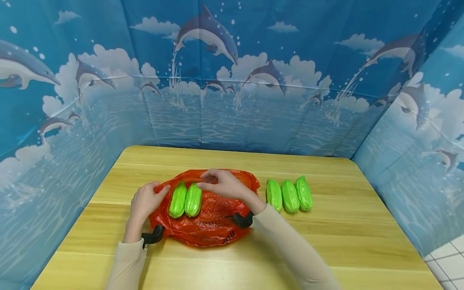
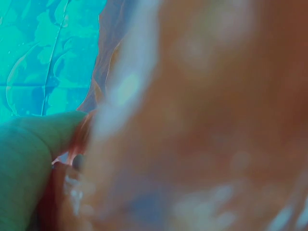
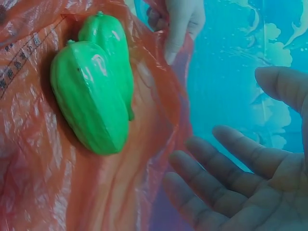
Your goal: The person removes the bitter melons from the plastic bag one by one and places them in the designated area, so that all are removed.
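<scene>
A red plastic bag (image 1: 217,217) is spread on the table. Two glossy green ribbed fruits (image 1: 185,201), with small stem nubs, lie side by side within its left part; the right wrist view shows the pair of fruits (image 3: 91,96) against the red film. My left hand (image 1: 145,201) pinches the bag's left edge between thumb and fingers. Blurred red film (image 2: 202,120) fills most of the left wrist view. Over the bag's far side, my right hand (image 1: 222,183) hovers with nothing in it. Its fingers (image 3: 226,168) are spread and relaxed in the right wrist view.
Three more green fruits (image 1: 290,196) stand in a row on the wooden table (image 1: 344,241), right of the bag. A dolphin-print curtain (image 1: 232,112) hangs behind the table and along its sides. Black camera straps (image 1: 243,220) sit at both wrists.
</scene>
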`<act>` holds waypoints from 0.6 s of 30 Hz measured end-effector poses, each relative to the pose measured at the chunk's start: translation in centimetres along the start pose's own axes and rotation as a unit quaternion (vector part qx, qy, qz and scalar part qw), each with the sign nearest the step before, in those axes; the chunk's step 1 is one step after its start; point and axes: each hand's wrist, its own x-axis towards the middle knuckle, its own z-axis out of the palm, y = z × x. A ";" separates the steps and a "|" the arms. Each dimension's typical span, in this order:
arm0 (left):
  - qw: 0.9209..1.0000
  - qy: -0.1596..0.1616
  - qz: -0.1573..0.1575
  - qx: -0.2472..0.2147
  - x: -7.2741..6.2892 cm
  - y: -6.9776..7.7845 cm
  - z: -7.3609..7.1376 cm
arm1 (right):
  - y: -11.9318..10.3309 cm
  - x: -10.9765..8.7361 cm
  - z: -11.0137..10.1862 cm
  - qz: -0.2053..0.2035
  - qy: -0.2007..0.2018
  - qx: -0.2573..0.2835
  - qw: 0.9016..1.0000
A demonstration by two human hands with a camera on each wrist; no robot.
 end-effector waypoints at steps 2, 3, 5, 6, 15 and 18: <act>1.000 0.000 -0.001 -0.001 0.0 0.0 0.0 | 0.2 0.3 0.4 0.004 -0.003 -0.001 1.000; 1.000 0.000 -0.001 -0.002 0.0 0.0 0.0 | 0.3 0.4 0.5 0.006 -0.005 -0.001 1.000; 1.000 0.001 -0.001 -0.002 0.0 0.0 0.0 | 0.4 0.7 0.9 0.008 -0.009 -0.001 1.000; 1.000 0.001 -0.001 -0.003 0.0 0.0 0.0 | 0.4 0.8 1.0 0.010 -0.012 -0.004 1.000; 1.000 0.000 0.000 -0.002 0.0 0.0 0.0 | 0.2 1.1 2.4 0.026 -0.029 -0.027 0.999; 1.000 -0.002 0.000 -0.003 0.0 0.1 0.0 | 0.4 1.4 2.7 0.035 -0.029 -0.035 0.998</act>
